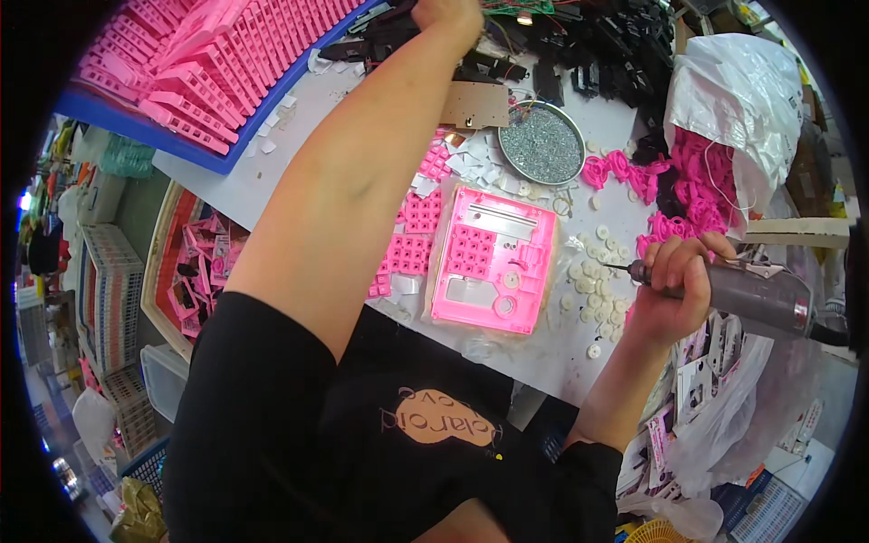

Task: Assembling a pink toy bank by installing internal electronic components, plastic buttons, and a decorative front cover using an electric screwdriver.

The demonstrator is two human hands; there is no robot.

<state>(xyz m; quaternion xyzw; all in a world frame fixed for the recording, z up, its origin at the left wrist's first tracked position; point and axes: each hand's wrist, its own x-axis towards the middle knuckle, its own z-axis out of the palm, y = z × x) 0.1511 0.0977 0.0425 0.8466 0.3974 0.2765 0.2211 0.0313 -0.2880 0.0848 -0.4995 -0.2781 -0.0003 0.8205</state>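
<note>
My left arm stretches across the table to the far side. My left hand point(448, 14) is cut off by the upper edge beside black parts, and its fingers are hidden. On the right, my right hand point(679, 285) is wrapped around a grey electric screwdriver point(765, 294), its thin bit pointing left over the table. Between my arms lies an open pink plastic casing point(534, 303) with a block of small square keys point(472, 252), a metal rod and a round ring inside. The screwdriver bit is apart from it. A round metal dish point(584, 152) full of small screws stands beyond the casing.
More pink key blocks point(412, 253) lie left of the casing. White discs point(593, 294) scatter to its right. A blue tray point(195, 156) of pink casings stands far left. Black parts point(615, 45) pile at the back, near a white bag point(733, 81) with pink loops point(697, 185).
</note>
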